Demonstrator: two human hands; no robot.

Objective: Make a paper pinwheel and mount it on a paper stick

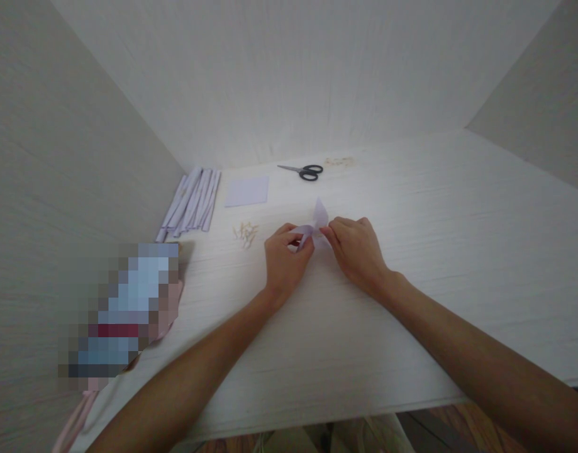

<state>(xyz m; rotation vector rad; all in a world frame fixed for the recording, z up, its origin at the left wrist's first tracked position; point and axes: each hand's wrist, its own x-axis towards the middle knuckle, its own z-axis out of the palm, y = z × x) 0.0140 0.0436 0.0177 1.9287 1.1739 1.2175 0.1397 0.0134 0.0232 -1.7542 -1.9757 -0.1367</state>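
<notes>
Pale walls (293, 75) are standing around a white table (458, 264). A thin purple piece (321, 214) is sitting in the middle, between the two hands. The left hand (287, 261) is pinching its left side, and the right hand (361, 248) is pinching its right side. One pointy end is sticking up on the far side. The piece is looking very light, soft and easy to crease or rip, so gentle fingertips near its bunched middle are probably giving the best hold. Small pale bits (246, 234) are lying to the left. Farther off, a flat purple square (247, 191), purple rolls (194, 198) and black-handled scissors (312, 171) are resting. A blurred thing (138, 308) is lying near the left wall; nobody can tell if it is holding anything inside.
</notes>
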